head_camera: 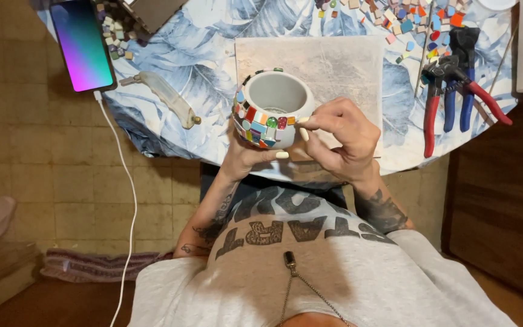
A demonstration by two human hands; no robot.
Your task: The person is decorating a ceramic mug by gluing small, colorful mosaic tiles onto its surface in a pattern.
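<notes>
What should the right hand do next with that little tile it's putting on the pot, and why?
Probably press the piece flat into the tile band. The right hand pinches something at the edge of the white pot, right where the coloured mosaic tiles end and bare wall begins. The left hand cradles the pot from below, off the round table, so it is steadied for a gentle push.

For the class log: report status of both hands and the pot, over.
Left hand cradles round white mosaic-tiled pot. Right hand fingers pinched at its rim. Red-handled nippers lie apart, nothing obstructing.
</notes>
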